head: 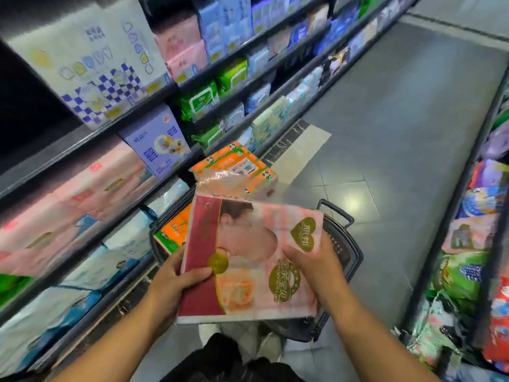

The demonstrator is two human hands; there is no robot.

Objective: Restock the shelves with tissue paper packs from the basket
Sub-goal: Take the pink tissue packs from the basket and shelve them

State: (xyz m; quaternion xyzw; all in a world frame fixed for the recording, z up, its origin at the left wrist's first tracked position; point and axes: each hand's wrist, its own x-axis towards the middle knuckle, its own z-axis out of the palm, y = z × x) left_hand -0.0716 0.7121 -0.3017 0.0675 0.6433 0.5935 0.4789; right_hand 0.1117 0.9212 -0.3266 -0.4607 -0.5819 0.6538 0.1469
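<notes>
A large pink and dark red tissue pack [248,260] with gold emblems is held flat above the dark basket [345,244]. My left hand [176,282] grips its left edge, thumb on top. My right hand [311,263] grips its right edge. Orange tissue packs [237,166] are piled in the basket beyond it, and another orange pack [172,232] shows at the basket's left side. The shelves [132,108] on the left carry many tissue packs.
The basket stands on the grey tiled aisle floor [399,133]. Pink packs [82,194] fill the left shelf at mid height, and white and blue ones [68,293] lie below. A second rack [473,244] of colourful packs lines the right side. My dark trousers [220,359] show at the bottom.
</notes>
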